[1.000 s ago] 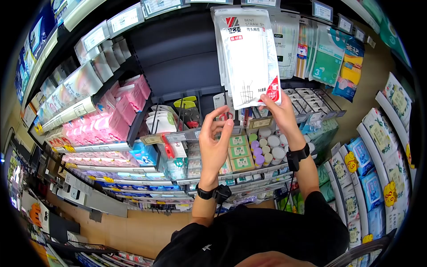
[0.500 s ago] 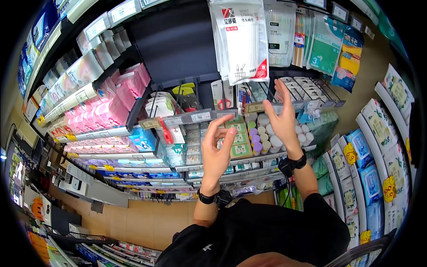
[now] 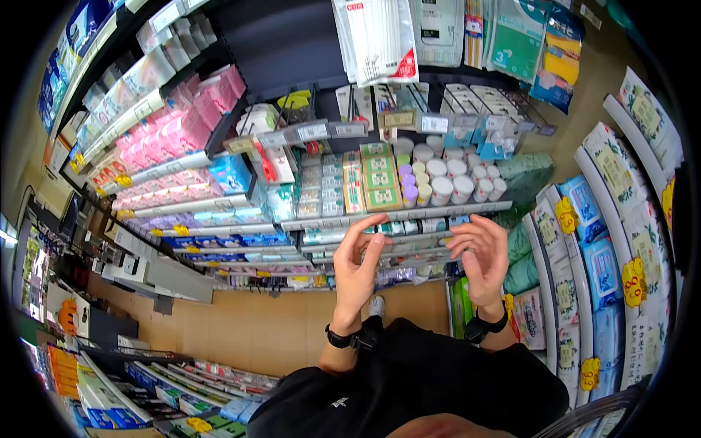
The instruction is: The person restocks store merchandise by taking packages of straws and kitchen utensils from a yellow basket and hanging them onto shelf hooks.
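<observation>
My left hand (image 3: pixel 356 266) is raised in front of the lower shelves, fingers curved and apart, with nothing in it. My right hand (image 3: pixel 482 259) hangs to its right, fingers bent with gaps between them, also holding nothing. Neither appears to touch the goods. Beyond them on a shelf stand white-lidded round tubs (image 3: pixel 442 190), purple-lidded tubs (image 3: pixel 409 193) and green-and-tan boxes (image 3: pixel 382 197). Small clear boxes (image 3: pixel 310 193) sit left of these. Packs of white bendy straws (image 3: pixel 380 40) hang above on a hook.
Pink packets (image 3: pixel 179 135) fill the shelves at left. Blue wipe packs (image 3: pixel 602 285) line the shelf at right, close to my right arm. Hook rails with price tags (image 3: pixel 398 119) jut out above the tubs. Tan floor (image 3: pixel 255 328) lies below.
My right hand has come down from near the hanging hooks to in front of the lower shelf, its fingers more bent. The camera view has tilted downward, showing more of the tubs.
</observation>
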The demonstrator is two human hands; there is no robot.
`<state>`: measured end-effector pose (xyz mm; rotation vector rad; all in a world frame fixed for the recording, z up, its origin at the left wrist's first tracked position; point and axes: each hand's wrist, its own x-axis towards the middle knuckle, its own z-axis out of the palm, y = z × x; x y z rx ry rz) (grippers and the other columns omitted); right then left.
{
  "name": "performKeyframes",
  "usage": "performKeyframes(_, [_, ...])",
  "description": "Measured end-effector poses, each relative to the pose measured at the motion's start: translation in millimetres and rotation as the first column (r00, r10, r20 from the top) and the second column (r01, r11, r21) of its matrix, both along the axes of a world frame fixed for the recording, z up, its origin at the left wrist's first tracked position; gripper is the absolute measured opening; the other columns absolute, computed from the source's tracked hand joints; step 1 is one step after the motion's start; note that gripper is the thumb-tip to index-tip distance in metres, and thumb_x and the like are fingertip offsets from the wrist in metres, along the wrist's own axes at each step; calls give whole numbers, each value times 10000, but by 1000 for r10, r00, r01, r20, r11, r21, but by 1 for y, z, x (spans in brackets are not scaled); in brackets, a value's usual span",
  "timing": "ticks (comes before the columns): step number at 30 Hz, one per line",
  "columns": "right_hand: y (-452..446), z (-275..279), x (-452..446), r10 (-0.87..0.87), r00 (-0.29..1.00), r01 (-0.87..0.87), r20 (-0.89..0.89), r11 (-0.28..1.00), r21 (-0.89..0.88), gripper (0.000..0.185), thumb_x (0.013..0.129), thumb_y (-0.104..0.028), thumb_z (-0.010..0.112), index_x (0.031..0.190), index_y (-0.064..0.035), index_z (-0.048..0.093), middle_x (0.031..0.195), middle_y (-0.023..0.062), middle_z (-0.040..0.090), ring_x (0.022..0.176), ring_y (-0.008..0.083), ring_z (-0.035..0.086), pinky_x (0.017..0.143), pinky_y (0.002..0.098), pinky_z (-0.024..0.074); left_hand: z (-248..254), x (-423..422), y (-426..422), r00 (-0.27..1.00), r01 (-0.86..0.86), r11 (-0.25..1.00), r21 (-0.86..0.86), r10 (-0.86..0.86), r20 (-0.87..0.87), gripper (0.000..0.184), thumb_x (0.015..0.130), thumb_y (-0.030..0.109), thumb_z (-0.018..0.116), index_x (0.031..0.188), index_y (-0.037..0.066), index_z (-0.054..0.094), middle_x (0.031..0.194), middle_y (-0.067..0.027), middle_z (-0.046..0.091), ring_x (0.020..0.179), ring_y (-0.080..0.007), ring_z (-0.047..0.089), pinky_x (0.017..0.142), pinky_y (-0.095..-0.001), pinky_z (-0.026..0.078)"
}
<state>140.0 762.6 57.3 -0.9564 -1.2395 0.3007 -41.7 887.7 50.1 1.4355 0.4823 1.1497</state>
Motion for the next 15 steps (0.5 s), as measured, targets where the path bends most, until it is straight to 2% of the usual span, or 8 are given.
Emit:
performKeyframes(9, [-87,-17,-30,183,976,-200,-120,968,-149,540,933,-26,597,1420,30,371,1266,227,599,1017,223,638,852,324,509,-17,-31,-98,999,-23,996,-92,19,-51,315,1014,109,577,1304,-9,603,1250,-120,675,915,-121,670,787,-244,482])
performKeyframes(15, [-143,-26,-53,180,965,-216,-191,959,-186,571,927,-24,598,1442,18,357,1264,215,596,1020,221,635,860,326,506,-17,-53,-138,999,3,998,-65,-6,-48,326,1008,119,586,1306,-10,604,1236,-123,679,924,-116,668,782,-245,482])
